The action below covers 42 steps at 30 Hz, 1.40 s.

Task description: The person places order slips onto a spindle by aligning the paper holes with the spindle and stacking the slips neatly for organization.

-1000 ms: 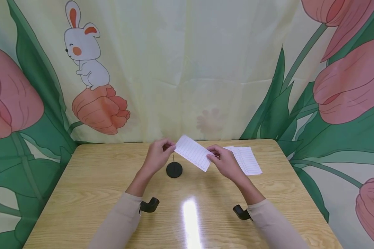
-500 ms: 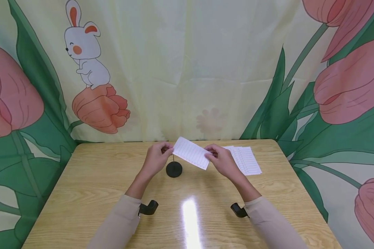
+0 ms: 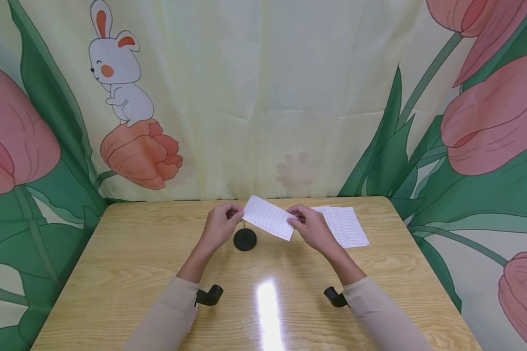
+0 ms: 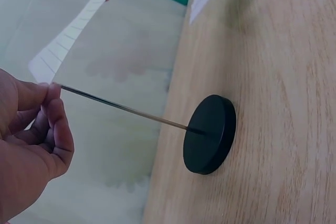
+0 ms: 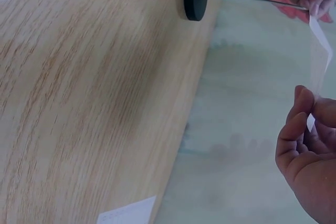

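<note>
A lined slip of white paper (image 3: pixel 269 218) is stretched between both hands above the table. My left hand (image 3: pixel 219 224) pinches its left corner between thumb and fingertips, right at the top of a thin metal spike (image 4: pixel 123 107). That spike rises from a round black base (image 3: pixel 245 239) standing on the table. My right hand (image 3: pixel 312 225) pinches the slip's right end between thumb and curled fingers, as the right wrist view also shows. The left wrist view shows the paper edge-on and slightly bent, its corner meeting the spike's tip under the fingers, which hide the exact contact.
Several more lined paper sheets (image 3: pixel 344 226) lie overlapping on the wooden table (image 3: pixel 127 273), to the right behind my right hand. A curtain (image 3: pixel 228 97) with a rabbit and tulips hangs along the table's far edge. Black wrist mounts (image 3: pixel 210 295) stick out below both sleeves.
Both hands have shifted slightly left with the slip, bringing its left corner over the spike. The slip's upper edge has dropped a little. The base and the other sheets stay put.
</note>
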{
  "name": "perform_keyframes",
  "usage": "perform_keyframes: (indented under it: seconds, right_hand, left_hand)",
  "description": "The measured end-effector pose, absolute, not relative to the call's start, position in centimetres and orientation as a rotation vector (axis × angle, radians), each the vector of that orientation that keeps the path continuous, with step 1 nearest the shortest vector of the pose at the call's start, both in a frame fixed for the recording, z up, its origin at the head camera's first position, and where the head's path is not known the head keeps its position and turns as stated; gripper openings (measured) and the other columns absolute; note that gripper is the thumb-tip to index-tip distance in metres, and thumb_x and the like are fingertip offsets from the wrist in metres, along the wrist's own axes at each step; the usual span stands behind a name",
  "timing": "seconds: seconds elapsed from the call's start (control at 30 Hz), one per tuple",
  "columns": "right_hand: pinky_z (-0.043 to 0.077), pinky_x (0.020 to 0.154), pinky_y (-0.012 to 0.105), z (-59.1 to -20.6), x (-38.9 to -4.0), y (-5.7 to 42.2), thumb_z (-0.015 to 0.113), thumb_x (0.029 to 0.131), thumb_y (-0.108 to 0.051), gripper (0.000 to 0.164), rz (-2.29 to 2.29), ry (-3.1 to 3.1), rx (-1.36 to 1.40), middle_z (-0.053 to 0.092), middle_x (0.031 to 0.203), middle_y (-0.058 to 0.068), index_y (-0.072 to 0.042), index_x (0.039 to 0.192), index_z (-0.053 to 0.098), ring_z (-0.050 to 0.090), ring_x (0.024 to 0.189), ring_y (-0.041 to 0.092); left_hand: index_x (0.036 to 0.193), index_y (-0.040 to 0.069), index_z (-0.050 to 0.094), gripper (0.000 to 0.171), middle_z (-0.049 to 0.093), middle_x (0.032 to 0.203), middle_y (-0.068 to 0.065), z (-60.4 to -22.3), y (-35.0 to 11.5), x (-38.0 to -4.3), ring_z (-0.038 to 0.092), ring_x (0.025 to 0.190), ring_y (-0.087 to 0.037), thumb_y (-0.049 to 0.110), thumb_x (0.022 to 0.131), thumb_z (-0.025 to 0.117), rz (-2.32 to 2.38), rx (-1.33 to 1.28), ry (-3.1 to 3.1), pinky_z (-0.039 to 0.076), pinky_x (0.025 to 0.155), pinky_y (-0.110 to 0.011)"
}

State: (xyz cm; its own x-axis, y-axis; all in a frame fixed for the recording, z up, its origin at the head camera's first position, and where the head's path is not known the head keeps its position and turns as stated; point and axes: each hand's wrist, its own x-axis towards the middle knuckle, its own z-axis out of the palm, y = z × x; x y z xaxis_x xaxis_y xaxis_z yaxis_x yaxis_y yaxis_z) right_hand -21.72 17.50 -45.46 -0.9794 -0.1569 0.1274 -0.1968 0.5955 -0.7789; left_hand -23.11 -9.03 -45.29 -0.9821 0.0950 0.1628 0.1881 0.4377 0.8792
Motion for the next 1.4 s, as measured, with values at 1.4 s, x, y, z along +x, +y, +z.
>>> perform_keyframes:
  seconds: [1.4]
  right_hand:
    - [0.052,0.070,0.030,-46.37,-21.86,17.48,0.070,0.098,-0.008,0.018,1.329,-2.793,0.329,0.074,0.096,0.008,-0.005,0.115,0.070,0.070,0.086,0.019]
  left_hand:
    - [0.101,-0.002,0.073,0.009,0.068,0.089,-0.013,-45.77,-8.72,-23.26,0.069,0.086,-0.034,0.004,0.099,0.067,-1.648,-0.174,-2.629,0.051,0.066,-0.025]
